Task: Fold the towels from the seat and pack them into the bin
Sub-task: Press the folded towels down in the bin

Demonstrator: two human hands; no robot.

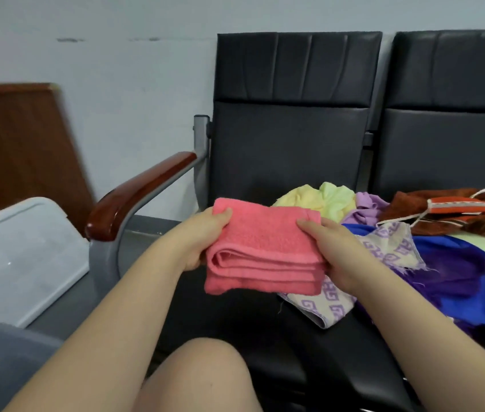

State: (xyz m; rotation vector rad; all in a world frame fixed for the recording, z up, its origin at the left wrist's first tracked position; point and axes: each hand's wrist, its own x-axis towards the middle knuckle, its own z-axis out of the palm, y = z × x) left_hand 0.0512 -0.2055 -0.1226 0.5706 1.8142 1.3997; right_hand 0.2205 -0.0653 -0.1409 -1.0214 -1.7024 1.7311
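At our left we see the pale plastic bin (21,257), blurred and lying at a slant beside the seat frame. We cannot tell what is in it, as only a flat, cloudy surface faces us.

The black seat (250,337) in front of us carries the loose pile. A blue cloth (458,281) is the widest piece. A brown towel with orange bands (443,209) lies behind it, and a pale yellow towel (315,197) and a lilac towel (366,206) are bunched against the backrest. A cream cloth with a purple key pattern (390,245) lies nearest to us.

We hold the folded pink towel (262,254) in the air over the front of the seat, just left of the pile. Its stacked folded edges face us. Our left hand (202,236) grips its left end, thumb pressed on top and fingers curled beneath. Our right hand (333,254) grips the right end in the same way, and it overlaps the patterned cloth from our view.

The wooden armrest (137,194) on its grey metal frame stands between the towel and the bin. The left part of the seat is bare black padding. A bare knee (205,379) rises below the towel.
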